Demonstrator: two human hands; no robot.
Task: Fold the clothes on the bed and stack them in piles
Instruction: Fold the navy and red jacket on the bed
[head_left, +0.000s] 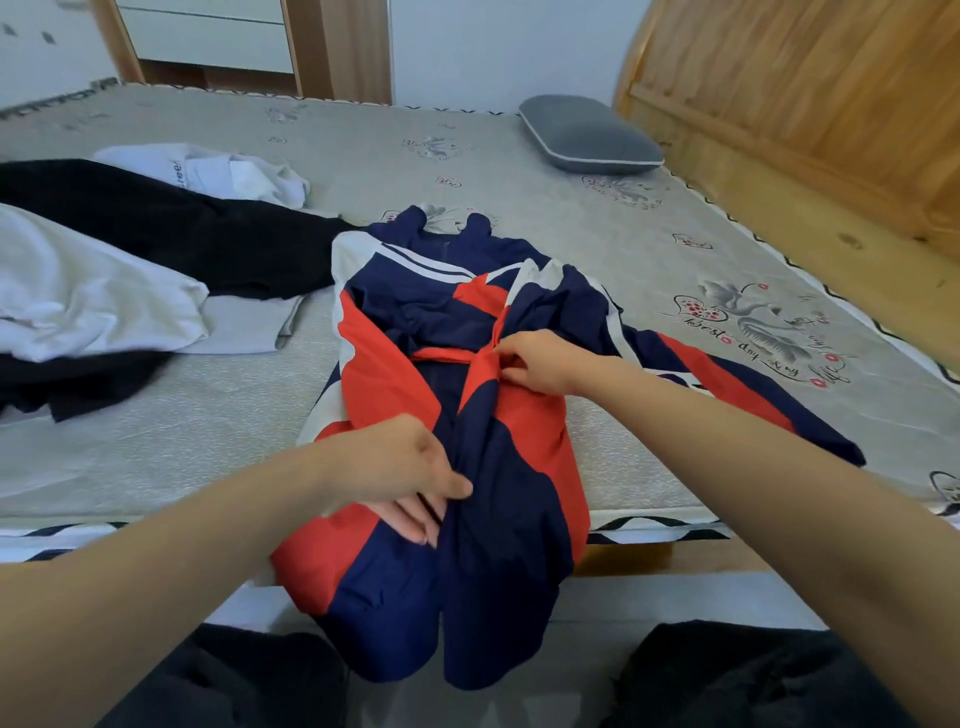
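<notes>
Navy-red jacket (457, 415) lengthwise, collar pointing away

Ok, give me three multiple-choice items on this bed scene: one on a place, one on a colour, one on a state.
1. Where is the grey pillow?
A. by the wooden headboard
B. on the jacket
C. on the floor

2. The jacket's colours?
A. green, yellow
B. navy, red, white
C. all black

3. What are the hands doing?
A. both idle
B. one holds the pillow
C. both grip the jacket

Answers:
1 A, it lies at the far right of the mattress.
2 B, those panels show.
3 C, the left hand and right hand pinch its fabric.
</notes>
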